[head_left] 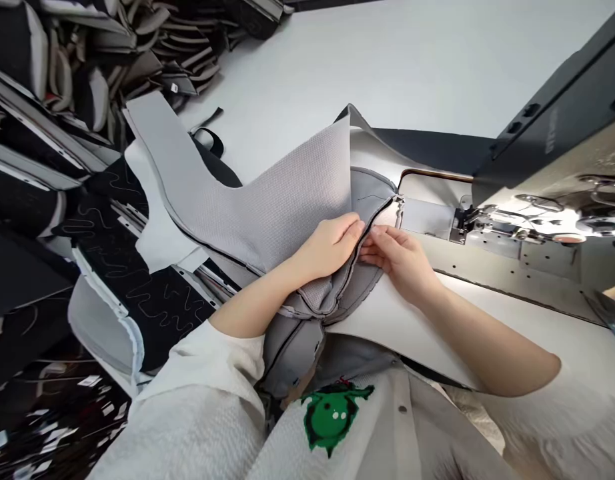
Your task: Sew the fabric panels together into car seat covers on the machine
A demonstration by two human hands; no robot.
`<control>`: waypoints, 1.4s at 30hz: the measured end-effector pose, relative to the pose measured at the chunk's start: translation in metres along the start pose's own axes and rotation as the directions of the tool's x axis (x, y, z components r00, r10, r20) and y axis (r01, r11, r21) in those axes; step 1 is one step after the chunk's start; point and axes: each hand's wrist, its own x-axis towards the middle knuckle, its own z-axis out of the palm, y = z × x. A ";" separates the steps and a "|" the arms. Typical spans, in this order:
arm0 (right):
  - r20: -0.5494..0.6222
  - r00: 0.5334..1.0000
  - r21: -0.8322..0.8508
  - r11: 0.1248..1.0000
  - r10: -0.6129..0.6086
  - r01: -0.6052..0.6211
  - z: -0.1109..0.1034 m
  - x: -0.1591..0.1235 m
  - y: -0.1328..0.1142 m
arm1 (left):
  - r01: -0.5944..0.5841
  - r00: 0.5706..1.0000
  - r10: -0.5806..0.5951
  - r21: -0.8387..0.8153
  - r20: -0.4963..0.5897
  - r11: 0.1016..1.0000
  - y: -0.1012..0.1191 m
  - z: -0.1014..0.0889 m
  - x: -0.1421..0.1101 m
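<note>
A large grey fabric piece (297,180) with dark piped edges lies across the table, its left arm-like strip reaching toward the far left. My left hand (332,247) is closed on a seam edge of this fabric, fingers curled and thumb on top. Just to its right, my right hand (397,257) pinches the same dark-edged seam, thumb and forefinger pressed together. The two hands almost touch. Below them the fabric folds into a pouch shape and hangs over the table's front edge. Fingertips of both hands are partly hidden by the folds.
A sewing machine (552,147) with its lit needle area (467,223) stands at the right. The white table (387,60) extends behind. Stacks of dark and grey cut pieces (152,47) fill the far left, and black stitched panels (152,280) lie at the left.
</note>
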 end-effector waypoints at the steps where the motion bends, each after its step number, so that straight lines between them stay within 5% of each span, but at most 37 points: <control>1: -0.010 1.000 0.002 1.000 0.009 -0.009 0.001 0.000 0.000 | 0.013 1.000 -0.014 0.001 0.025 1.000 0.001 -0.001 -0.001; 7: -0.073 0.997 0.037 0.999 0.016 -0.013 0.003 -0.001 0.001 | 0.088 0.987 -0.089 0.015 0.131 0.996 0.002 -0.005 0.000; 14: -0.072 0.997 0.135 0.990 0.041 -0.031 0.004 -0.001 0.004 | 0.012 0.992 -0.020 0.065 0.124 0.998 0.003 -0.005 0.002; 21: 0.071 0.993 0.447 0.887 0.092 -0.114 0.010 -0.003 0.014 | 0.289 0.938 -0.189 -0.351 0.292 0.891 0.001 -0.006 0.002; 29: 0.076 0.995 0.407 0.909 0.070 -0.095 0.007 -0.002 0.015 | 0.296 0.934 -0.212 -0.287 0.289 0.911 0.002 -0.008 0.005; 36: 0.007 1.000 0.244 0.970 -0.014 0.011 0.011 -0.001 0.017 | 0.074 0.944 -0.156 0.276 0.290 0.958 0.030 -0.015 0.037; 42: -0.161 0.987 0.102 0.994 -0.031 0.048 0.006 0.000 0.009 | 0.205 0.938 -0.176 -0.066 0.299 0.977 0.014 -0.002 0.029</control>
